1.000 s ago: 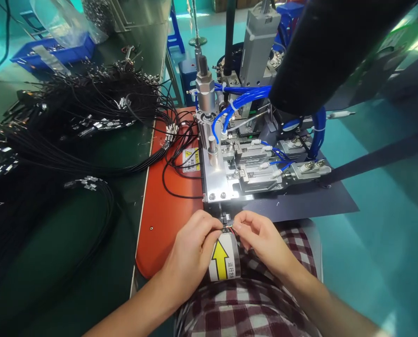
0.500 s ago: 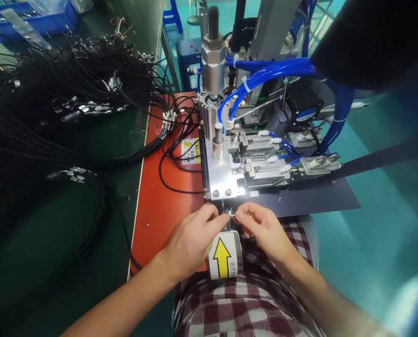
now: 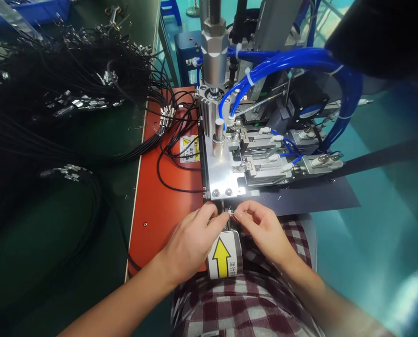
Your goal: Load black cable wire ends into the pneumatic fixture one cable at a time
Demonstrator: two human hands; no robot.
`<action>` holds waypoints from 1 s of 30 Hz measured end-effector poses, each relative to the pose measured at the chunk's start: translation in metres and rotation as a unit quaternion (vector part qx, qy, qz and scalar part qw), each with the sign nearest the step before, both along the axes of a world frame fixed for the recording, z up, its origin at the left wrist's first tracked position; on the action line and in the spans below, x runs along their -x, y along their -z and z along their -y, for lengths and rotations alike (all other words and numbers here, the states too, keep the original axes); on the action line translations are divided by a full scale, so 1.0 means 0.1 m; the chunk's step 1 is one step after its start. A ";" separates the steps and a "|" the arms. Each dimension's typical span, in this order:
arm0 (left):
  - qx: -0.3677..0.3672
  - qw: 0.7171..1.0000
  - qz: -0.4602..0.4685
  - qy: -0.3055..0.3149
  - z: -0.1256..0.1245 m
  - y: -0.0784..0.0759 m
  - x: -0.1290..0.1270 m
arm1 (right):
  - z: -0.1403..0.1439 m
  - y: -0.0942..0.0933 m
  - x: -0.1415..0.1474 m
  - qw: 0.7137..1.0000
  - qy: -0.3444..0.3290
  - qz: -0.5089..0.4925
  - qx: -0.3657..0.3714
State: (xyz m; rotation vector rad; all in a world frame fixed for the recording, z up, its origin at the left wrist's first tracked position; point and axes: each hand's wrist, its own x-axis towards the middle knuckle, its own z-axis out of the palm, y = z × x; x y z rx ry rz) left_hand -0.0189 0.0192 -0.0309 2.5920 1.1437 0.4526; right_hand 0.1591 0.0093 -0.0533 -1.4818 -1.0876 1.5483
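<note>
So both hands are pinching one tiny connector (image 3: 232, 214) with red wires, left hand (image 3: 195, 236) and right hand (image 3: 261, 227) fingertip to fingertip, right at the front edge of the metal fixture plate (image 3: 221, 175), just above the yellow arrow label (image 3: 223, 257). Black cable bundles (image 3: 54, 107) sit off left on the tabletop.
</note>
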 end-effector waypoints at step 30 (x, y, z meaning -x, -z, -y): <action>0.012 1.000 -0.003 0.005 0.01 0.02 0.01 | -0.01 0.05 -0.02 0.998 -0.023 -0.047 0.030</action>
